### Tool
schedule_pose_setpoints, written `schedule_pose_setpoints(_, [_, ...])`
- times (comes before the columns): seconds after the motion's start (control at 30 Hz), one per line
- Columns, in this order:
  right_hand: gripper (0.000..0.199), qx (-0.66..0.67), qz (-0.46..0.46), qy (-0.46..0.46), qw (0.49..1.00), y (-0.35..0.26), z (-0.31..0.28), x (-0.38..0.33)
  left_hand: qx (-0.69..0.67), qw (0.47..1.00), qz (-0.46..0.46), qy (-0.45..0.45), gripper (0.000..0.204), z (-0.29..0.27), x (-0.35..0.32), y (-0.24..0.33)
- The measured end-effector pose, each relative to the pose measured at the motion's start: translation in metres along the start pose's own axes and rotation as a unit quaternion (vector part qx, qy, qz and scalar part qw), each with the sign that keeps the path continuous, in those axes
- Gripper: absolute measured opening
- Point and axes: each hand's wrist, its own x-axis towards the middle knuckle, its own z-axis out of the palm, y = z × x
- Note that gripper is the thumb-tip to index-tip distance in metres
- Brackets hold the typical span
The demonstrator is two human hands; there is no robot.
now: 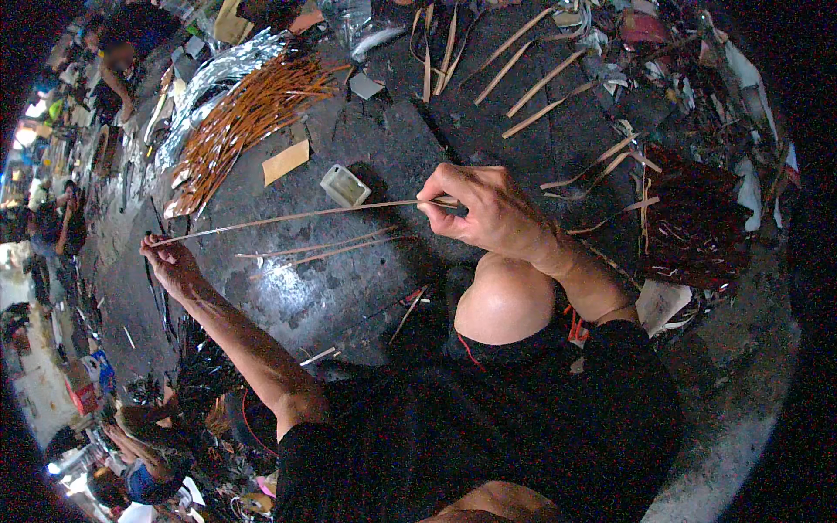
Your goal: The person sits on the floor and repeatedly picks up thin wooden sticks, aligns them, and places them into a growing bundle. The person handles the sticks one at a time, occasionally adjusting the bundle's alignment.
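Between my two hands, head view: one long thin strip, stretched taut above the dark floor. My left hand fingers pinched closed on its far end; my right hand fingers pinched closed on the other. Two loose strips just beneath; small white box beside; orange strip bundle beyond.

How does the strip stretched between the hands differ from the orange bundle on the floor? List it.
1. The held strip is a single pale strand; the orange bundle holds many strands.
2. The strip is pulled taut between left hand and right hand; the bundle lies loose on the dark floor.
Both are long and thin.
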Motion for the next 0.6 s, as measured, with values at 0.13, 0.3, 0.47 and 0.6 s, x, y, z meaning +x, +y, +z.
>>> schedule_pose_setpoints(0.13, [0.017,0.007,0.009,-0.004,1.000,0.002,0.001,0.001,-0.082,0.994,-0.049,0.053,0.026,-0.034,0.006,0.014])
schedule_pose_setpoints(0.3, [0.017,0.012,-0.011,-0.009,1.000,0.006,0.006,0.006,-0.010,0.993,-0.006,0.119,0.029,-0.029,-0.014,0.008])
schedule_pose_setpoints(0.47, [0.019,0.019,-0.092,-0.010,0.996,0.007,0.020,0.025,0.096,0.990,-0.006,0.107,0.033,-0.086,-0.027,0.024])
schedule_pose_setpoints(0.6, [0.019,-0.009,-0.118,-0.041,0.992,0.018,0.033,0.030,0.159,0.957,-0.006,0.243,0.030,-0.053,-0.035,-0.005])
